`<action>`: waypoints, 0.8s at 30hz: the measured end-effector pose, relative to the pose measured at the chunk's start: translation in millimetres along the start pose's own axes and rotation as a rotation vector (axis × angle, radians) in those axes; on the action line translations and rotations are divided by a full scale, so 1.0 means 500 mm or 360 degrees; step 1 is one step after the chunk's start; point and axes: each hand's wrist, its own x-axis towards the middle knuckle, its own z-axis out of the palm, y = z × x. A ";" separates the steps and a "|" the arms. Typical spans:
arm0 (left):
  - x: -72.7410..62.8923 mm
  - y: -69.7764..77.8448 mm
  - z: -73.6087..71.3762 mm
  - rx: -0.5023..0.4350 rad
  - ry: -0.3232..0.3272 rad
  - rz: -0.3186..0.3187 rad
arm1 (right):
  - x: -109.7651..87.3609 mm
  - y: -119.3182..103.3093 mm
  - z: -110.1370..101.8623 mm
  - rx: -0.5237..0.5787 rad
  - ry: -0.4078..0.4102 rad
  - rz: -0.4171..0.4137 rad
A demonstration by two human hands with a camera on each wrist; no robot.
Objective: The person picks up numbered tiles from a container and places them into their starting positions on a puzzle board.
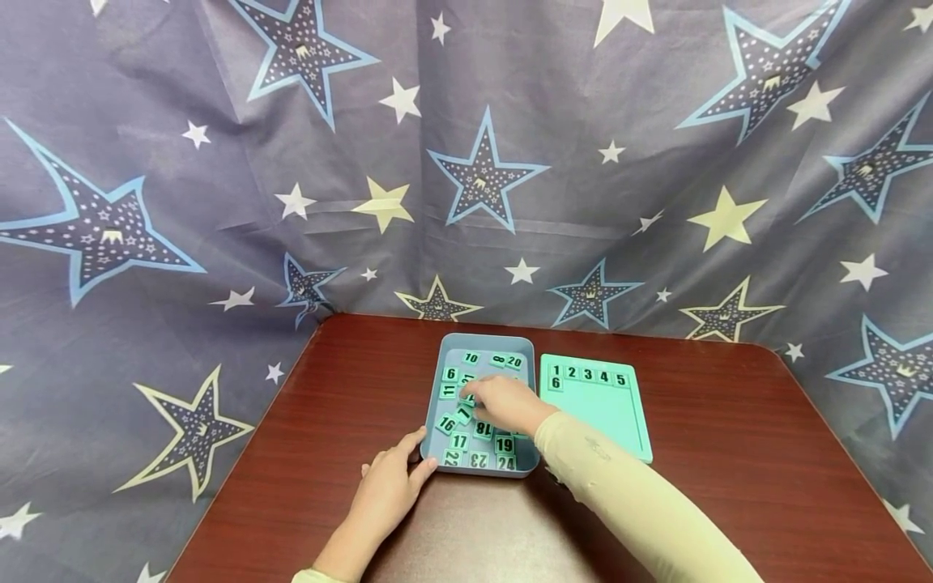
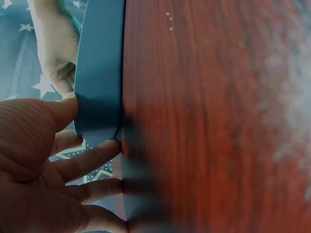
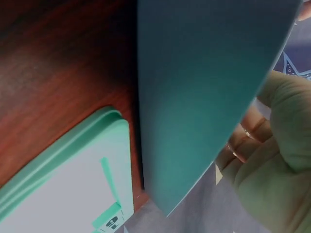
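A blue-grey tray [image 1: 484,340] holds several green number tiles, such as a 17 tile [image 1: 459,441] and a 10 tile [image 1: 471,357]. My left hand [image 1: 389,486] holds the tray's near left corner, thumb against the front and fingers along the left side. Reaching over the right wall, my right hand [image 1: 504,402] is down among the tiles, index finger and thumb apart near a partly covered tile. Its fingertips are hidden behind the tray wall in the right wrist view. Right of the tray lies a green board [image 1: 598,413] with tiles 1 to 5 in its top row and a 6 tile [image 1: 556,383] below the 1.
The red-brown wooden table [image 1: 350,380] carries the tray and board side by side. A grey star-printed cloth [image 1: 437,267] hangs behind and around the table. My right forearm crosses in front of the board's near left part.
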 end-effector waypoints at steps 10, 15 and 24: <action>0.030 -0.009 -0.024 -0.0071 -0.0018 0.0119 | 0.020 -0.008 0.007 -0.0231 -0.0149 0.0033; 0.085 -0.030 -0.060 -0.0081 -0.0205 0.0233 | 0.021 -0.006 0.014 -0.0270 -0.0137 0.0031; 0.159 -0.064 -0.083 -0.0067 -0.0542 0.0406 | -0.001 0.007 0.024 -0.0119 -0.0078 0.0167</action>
